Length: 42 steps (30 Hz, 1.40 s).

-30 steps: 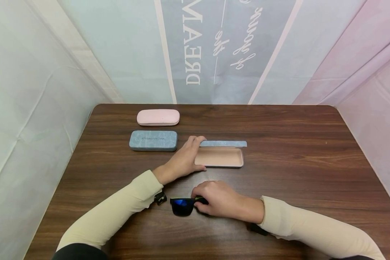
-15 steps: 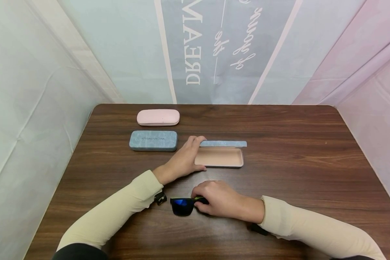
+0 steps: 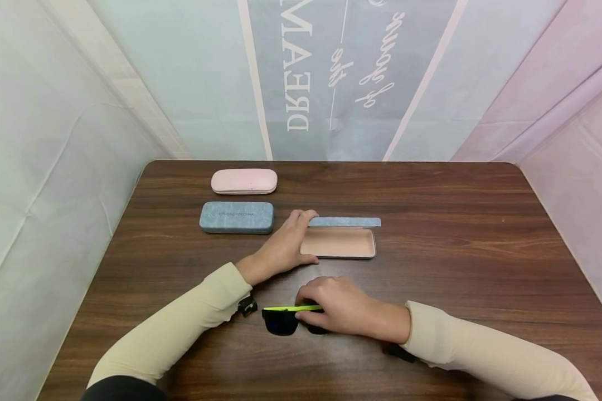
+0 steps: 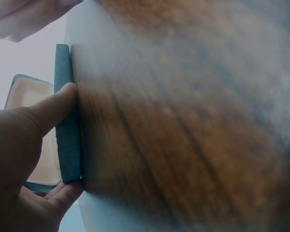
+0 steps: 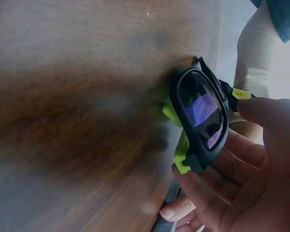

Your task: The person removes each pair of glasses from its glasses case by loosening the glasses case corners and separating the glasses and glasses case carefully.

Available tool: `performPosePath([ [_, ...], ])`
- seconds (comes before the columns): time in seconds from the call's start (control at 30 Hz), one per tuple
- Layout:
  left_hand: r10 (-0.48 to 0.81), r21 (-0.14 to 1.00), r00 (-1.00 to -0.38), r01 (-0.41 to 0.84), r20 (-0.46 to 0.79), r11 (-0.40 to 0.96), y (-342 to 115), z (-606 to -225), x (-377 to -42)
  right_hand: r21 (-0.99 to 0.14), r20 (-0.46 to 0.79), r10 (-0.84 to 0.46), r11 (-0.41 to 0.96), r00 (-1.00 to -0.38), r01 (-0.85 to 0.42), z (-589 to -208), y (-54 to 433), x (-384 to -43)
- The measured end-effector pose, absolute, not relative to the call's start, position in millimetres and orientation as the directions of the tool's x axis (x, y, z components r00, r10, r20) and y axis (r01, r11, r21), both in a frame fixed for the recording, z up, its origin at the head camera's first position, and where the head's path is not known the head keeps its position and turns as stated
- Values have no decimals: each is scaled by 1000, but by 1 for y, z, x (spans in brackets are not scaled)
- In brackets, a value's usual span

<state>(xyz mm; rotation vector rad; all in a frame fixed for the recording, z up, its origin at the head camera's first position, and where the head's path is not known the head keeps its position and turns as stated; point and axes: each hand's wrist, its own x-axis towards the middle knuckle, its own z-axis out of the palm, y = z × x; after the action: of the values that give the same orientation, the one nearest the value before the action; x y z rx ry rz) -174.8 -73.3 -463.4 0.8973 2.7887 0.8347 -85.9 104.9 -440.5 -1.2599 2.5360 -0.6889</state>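
Observation:
My left hand point(image 3: 282, 245) grips the left end of an open blue glasses case point(image 3: 338, 244), thumb on its front wall and fingers at the back. The case's beige inside shows, and its lid point(image 3: 346, 221) stands up behind. In the left wrist view, the thumb and fingers hold the case wall point(image 4: 67, 140). Nearer the front, my right hand point(image 3: 338, 306) pinches dark sunglasses point(image 3: 281, 322) with bright yellow-green temples. One lens is partly behind the fingers. The right wrist view shows a bluish lens point(image 5: 203, 108) close to the thumb and the frame just over the table.
A closed blue glasses case point(image 3: 237, 218) lies to the left of the open one. Behind it lies a closed pink case point(image 3: 244, 181). The brown wooden table point(image 3: 456, 234) has fabric curtains along its back and sides.
The sunglasses have tilted in my right hand, so the yellow-green strip along their top now shows and the lenses look darker. My left hand and the open case have stayed put.

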Motion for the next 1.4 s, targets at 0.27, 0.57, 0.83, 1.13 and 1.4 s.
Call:
performPosePath([
  [0.27, 566, 514, -820, 522, 83, 680, -73, -463, -175, -483, 48, -794, 513, -606, -710, -438, 108, -85],
  [0.57, 564, 517, -821, 521, 85, 680, -72, -462, -175, -432, 166, -830, 425, -533, -795, -432, 114, -87],
  [0.83, 566, 516, -820, 520, 79, 681, -72, -462, -175, -334, 285, -852, 342, -440, -878, -434, 121, -91],
  [1.13, 562, 518, -823, 515, 79, 682, -72, -462, -175, -238, 320, -879, 286, -353, -928, -432, 127, -93],
  [1.4, 558, 520, -827, 510, 75, 686, -72, -461, -175, -156, 313, -905, 252, -289, -955, -431, 131, -94],
])
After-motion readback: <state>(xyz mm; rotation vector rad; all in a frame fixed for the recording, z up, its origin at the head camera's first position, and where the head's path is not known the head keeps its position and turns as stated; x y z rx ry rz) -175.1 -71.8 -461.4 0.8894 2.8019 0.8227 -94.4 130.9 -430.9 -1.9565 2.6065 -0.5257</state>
